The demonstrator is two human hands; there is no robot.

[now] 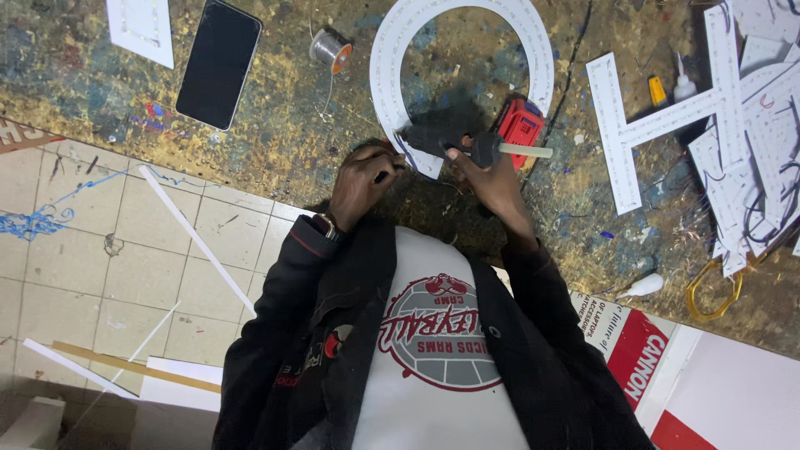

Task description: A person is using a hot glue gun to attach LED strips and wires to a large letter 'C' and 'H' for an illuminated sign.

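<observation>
My right hand (pixel 493 177) grips a black and red glue gun (pixel 467 137) with a pale glue stick poking out of its back end. The nozzle points left at the lower left end of a white horseshoe-shaped panel (pixel 385 79) dotted with small lights, which lies on the paint-stained workbench (pixel 275 142). My left hand (pixel 363 179), a watch on its wrist, pinches that end of the panel right beside the nozzle. Both hands are close together at the bench's near edge, above my dark jacket and white printed shirt.
A black phone (pixel 218 62) and a spool of wire (pixel 330 48) lie at the back left. White letter-shaped panels with wires (pixel 667 121) and small glue bottles (pixel 682 83) fill the right. A long white strip (pixel 196 237) leans over the tiled floor; a printed box (pixel 642 350) sits bottom right.
</observation>
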